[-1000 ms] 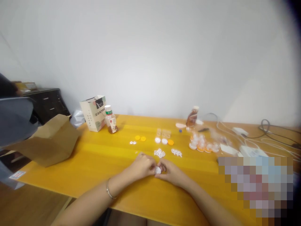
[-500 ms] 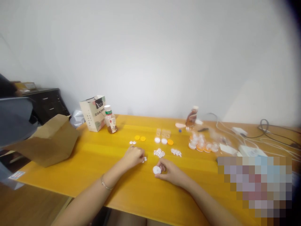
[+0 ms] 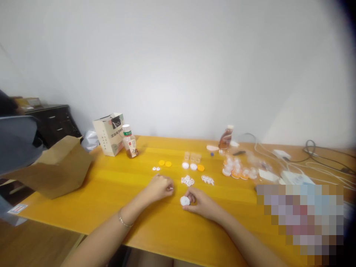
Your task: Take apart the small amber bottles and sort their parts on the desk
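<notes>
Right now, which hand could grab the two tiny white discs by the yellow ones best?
Probably the left hand: it's nearer the tiny discs, though it seems to pinch a small white piece. The right hand is farther and holds a bigger disc.

Left hand (image 3: 160,186): the curled fingers hide most of a small white piece (image 3: 170,188), its shape indeterminate. Right hand (image 3: 201,203): fine detail on the white disc (image 3: 184,201) held there is too small to tell. The 2 forearms (image 3: 105,233) are cut off below. A block of coloured squares (image 3: 303,218) conceals whatever lies beneath it. The 3 clear pieces (image 3: 193,157) and the clear-and-orange cluster (image 3: 237,171) appear blurred. Small print on the bottle (image 3: 130,144) is illegible. A grey-blue object (image 3: 16,142), cut off at left, remains unidentifiable.
</notes>
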The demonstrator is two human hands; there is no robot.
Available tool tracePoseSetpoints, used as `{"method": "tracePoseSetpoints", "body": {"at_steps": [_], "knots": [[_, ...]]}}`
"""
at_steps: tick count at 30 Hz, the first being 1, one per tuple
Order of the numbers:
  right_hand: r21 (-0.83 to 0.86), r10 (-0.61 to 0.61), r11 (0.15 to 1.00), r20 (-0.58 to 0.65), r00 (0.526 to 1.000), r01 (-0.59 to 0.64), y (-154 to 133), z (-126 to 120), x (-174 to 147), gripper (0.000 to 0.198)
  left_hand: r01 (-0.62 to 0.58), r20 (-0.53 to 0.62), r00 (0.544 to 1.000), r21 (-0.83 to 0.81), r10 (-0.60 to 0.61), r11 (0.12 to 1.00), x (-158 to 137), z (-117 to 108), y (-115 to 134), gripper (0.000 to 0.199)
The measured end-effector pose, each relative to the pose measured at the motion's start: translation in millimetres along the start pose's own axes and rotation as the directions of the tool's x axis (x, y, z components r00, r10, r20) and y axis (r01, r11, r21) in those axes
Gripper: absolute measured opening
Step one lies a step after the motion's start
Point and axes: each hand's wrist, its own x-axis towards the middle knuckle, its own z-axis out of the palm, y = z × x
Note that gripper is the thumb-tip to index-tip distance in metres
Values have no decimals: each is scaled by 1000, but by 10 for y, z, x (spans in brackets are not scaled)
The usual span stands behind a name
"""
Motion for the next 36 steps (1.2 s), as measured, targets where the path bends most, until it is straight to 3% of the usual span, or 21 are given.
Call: {"method": "tracePoseSetpoints", "body": {"at_steps": [8, 19, 26, 36], "knots": [[20, -15, 1000, 12, 1000, 15, -5, 5, 20, 19, -321, -42, 947, -117, 318, 940, -19, 100, 265, 15], [47, -34, 998, 45, 998, 32, 20, 3, 49, 25, -439, -72, 898, -106, 433, 892, 44, 242, 267, 15], [44, -1, 999, 41, 999, -1, -8, -15, 49, 24, -559, -78, 822, 77, 564, 826, 58, 217, 263, 14], [53, 0, 999, 33, 999, -2, -6, -6, 30, 20, -607, -132, 742, 283, 657, 743, 58, 224, 278, 22]]}}
